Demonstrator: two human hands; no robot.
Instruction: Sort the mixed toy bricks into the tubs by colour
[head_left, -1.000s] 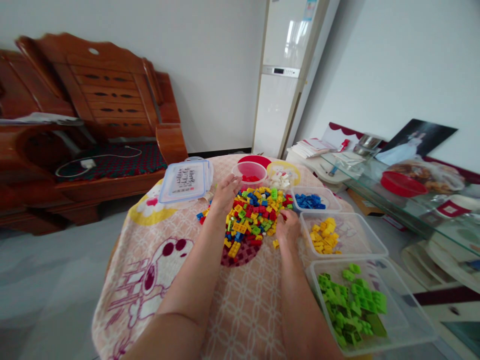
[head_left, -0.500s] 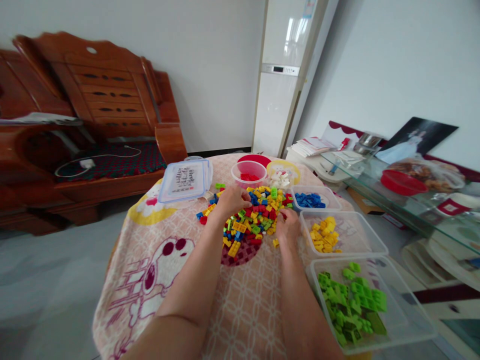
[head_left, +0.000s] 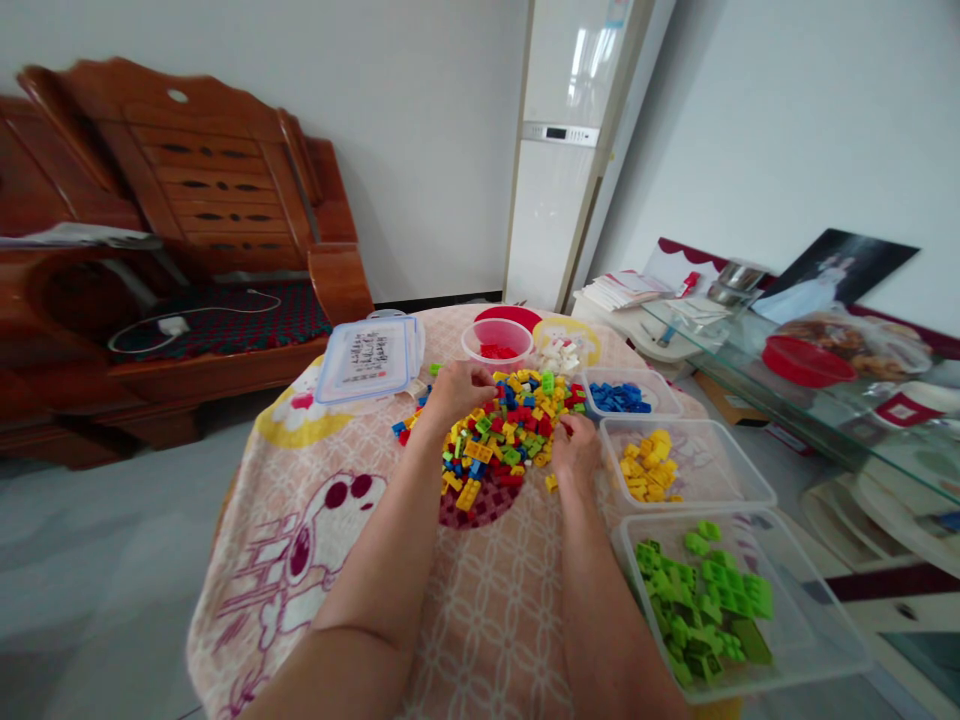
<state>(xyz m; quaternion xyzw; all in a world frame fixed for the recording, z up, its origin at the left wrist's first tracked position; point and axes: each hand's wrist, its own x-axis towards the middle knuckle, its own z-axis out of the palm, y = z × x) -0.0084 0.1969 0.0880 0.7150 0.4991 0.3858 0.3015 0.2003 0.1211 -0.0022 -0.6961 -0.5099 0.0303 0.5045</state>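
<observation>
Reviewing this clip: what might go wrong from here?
The box of green bricks seems to jut past the table's edge; a bump from the right arm might tip it. The left hand, close to the pink bowl, could nudge it. The right hand might brush away the loose yellow brick.

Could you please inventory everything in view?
Brick pile: many, multicoloured, mid-table
Bowl: one, pink, behind pile
Bowl's bricks: several, red, inside
Round item: one, red, behind bowl
Loose bricks: several, white, beside bowl
Boxes: three, clear, right
Boxed bricks: many, blue/yellow/green, inside
Lids: count unclear, blue-edged, left
Tablecloth: one, pinkish, beneath
Bench: one, brown, left
Charger: one, white, on bench
Appliance: one, white, back wall
Glass table: one, clear, right
Basin: one, red, on glass
Papers, tins, bag, photo: several, assorted, right
Left hand: one, bare, over pile
Right hand: one, bare, pile's edge
</observation>
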